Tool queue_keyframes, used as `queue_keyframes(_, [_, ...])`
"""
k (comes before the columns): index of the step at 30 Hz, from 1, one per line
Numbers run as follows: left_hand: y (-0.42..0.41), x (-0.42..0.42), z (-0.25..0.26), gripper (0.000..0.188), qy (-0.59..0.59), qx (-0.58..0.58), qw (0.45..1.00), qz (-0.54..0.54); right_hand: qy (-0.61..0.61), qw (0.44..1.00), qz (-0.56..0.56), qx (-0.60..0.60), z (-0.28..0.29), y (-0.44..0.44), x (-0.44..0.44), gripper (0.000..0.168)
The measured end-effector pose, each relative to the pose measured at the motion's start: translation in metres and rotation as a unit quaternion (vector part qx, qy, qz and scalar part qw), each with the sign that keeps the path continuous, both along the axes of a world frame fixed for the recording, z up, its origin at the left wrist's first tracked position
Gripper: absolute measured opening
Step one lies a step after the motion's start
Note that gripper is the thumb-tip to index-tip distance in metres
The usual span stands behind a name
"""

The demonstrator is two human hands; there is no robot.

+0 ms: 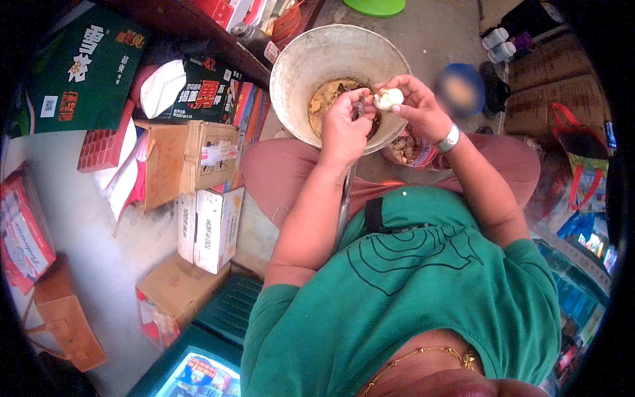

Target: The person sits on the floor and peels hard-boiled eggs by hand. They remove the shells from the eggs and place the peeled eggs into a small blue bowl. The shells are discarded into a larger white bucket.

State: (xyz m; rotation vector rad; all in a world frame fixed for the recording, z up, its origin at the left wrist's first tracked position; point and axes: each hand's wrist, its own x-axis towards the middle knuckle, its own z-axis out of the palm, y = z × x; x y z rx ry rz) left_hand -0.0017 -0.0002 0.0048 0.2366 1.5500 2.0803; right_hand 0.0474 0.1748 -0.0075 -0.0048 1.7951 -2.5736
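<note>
My left hand (347,124) is over a large, stained whitish bucket (297,64), its fingers pinching a small, dark, narrow object (361,105) that may be a blade. Beside it, my right hand (421,106), with a silver bracelet on the wrist, holds a pale, rounded piece (389,99) with brown patches, perhaps a peeled vegetable or bulb. Left fingertips are close to this piece; whether they touch it is unclear. Brown and tan scraps (325,101) lie in the bucket. Between my knees, a small tub (427,151) holds brown lumps, partly hidden by my right arm.
Cardboard boxes (211,159) and a green carton (94,69) stand at the left, near a dark shelf edge (233,54). A green round object (377,6) is ahead on the floor. White bottles (498,44) and a red-handled bag (583,154) are at the right.
</note>
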Motion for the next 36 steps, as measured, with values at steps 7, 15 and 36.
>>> queue_keyframes(7, [0.002, 0.004, -0.003, 0.046, 0.048, -0.075, 0.996, -0.001, -0.048, 0.986, -0.028, 0.16, -0.008, -0.012, -0.003, 0.049])
queue_keyframes(15, [0.006, 0.011, -0.006, 0.049, 0.143, -0.134, 0.979, 0.051, -0.043, 0.946, -0.045, 0.317, -0.01, -0.019, -0.014, 0.047])
queue_keyframes(36, [0.003, 0.002, -0.01, 0.037, 0.112, -0.12, 0.986, 0.028, -0.12, 0.987, 0.054, 0.092, 0.015, -0.011, -0.008, 0.042])
